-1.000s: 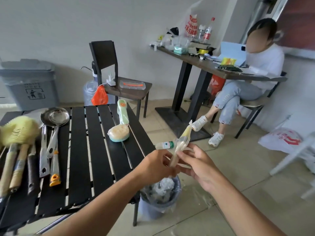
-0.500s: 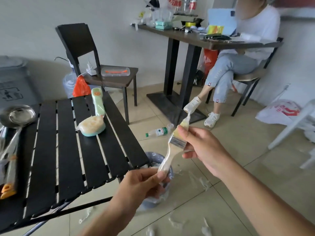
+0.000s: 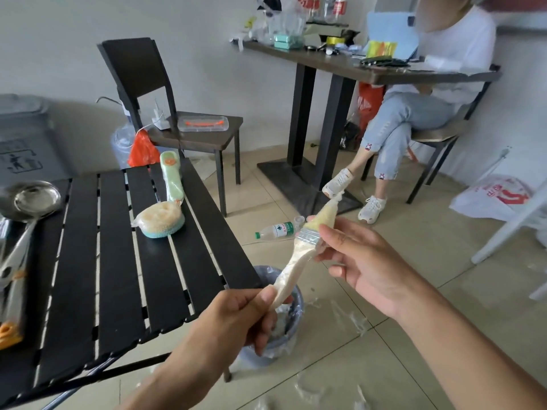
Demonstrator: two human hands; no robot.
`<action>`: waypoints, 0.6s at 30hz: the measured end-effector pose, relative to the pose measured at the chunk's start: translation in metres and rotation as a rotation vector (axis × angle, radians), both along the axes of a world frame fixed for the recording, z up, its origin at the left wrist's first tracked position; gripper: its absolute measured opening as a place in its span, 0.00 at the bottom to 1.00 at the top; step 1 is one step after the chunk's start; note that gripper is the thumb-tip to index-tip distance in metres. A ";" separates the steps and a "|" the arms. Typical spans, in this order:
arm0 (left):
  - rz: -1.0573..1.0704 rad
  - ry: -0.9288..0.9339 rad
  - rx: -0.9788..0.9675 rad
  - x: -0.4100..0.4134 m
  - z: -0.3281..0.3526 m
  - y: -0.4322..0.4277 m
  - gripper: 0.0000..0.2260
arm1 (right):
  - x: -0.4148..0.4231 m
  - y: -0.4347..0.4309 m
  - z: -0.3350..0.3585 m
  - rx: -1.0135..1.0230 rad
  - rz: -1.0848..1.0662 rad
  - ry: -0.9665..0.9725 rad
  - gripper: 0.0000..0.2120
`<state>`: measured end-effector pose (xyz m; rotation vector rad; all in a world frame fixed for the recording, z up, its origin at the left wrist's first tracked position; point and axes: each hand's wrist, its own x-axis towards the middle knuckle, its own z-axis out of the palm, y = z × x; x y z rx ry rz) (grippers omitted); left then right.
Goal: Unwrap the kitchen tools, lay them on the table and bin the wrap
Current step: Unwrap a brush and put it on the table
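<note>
Beside black slatted tabletop (image 3: 118, 261): small round grey bin (image 3: 260, 355) on the floor, clear liner, crumpled clear wrap (image 3: 281, 321) inside. Above it, in the air: flat pale-handled brush (image 3: 299, 255), ribbed metal ferrule, glossy film over all of it, twisted to a point past the bristles. left hand (image 3: 233, 318) pinches handle end, right hand (image 3: 364, 261) pinches ferrule.

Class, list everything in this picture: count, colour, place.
slatted table: one, black, left
basting brush: one, pale, in clear wrap, between both hands
sponge scrubber: one, green handle, wrapped, on the table
ladle: one, steel, table's left edge
chair: one, black, behind the table
lined bin: one, blue-grey, floor beside the table
bottle: one, clear, lying on the floor
left hand: one, grips the brush handle
right hand: one, fingers pinch the brush near its ferrule
</note>
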<state>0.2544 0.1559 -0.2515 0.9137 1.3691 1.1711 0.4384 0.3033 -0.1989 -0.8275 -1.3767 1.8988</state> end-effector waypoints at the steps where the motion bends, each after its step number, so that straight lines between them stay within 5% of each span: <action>1: -0.006 0.015 0.006 0.000 0.001 -0.001 0.21 | 0.000 -0.002 -0.001 -0.014 0.006 0.009 0.12; 8: 0.205 0.347 0.237 0.004 0.017 -0.006 0.08 | -0.003 -0.013 -0.004 0.041 -0.046 0.072 0.08; 15: 0.285 0.298 0.249 0.002 0.024 -0.010 0.06 | -0.007 -0.018 -0.005 0.076 -0.024 0.082 0.29; 18: 0.237 0.263 0.212 -0.003 0.024 -0.010 0.06 | -0.009 -0.021 -0.005 0.090 0.017 0.080 0.24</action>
